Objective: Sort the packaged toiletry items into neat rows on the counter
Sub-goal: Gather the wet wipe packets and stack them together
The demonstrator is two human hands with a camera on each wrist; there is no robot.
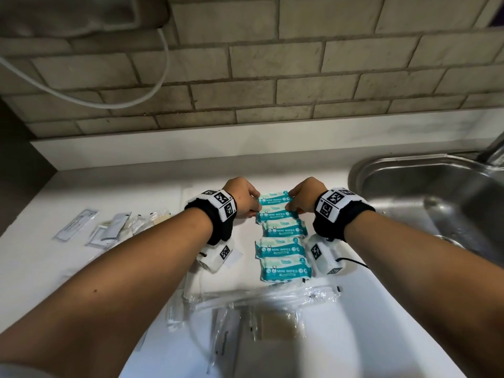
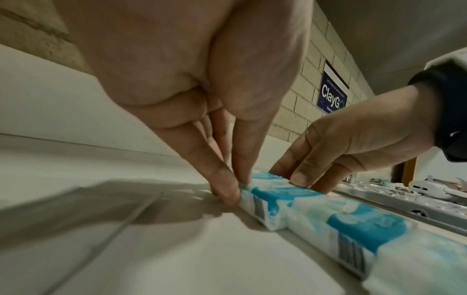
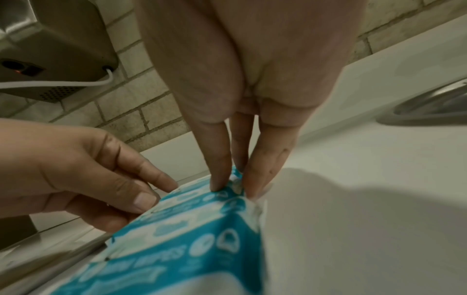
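Far end of a column of soft, crinkly teal-and-white wipe packets (image 1: pixel 275 200), toward the back edge of the smooth white counter (image 1: pixel 136 181); left hand (image 1: pixel 242 196) pinching its left end; right hand (image 1: pixel 304 196) pinching its right end; steel sink (image 1: pixel 425 186) alongside.

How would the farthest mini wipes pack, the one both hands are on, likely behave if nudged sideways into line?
The farthest mini wipes pack looks soft: its film end crinkles at the right hand's fingertips, so it would probably squash slightly. Lying flat, it should slide, not roll or tip. The left hand pinches the other end, suggesting a light load.
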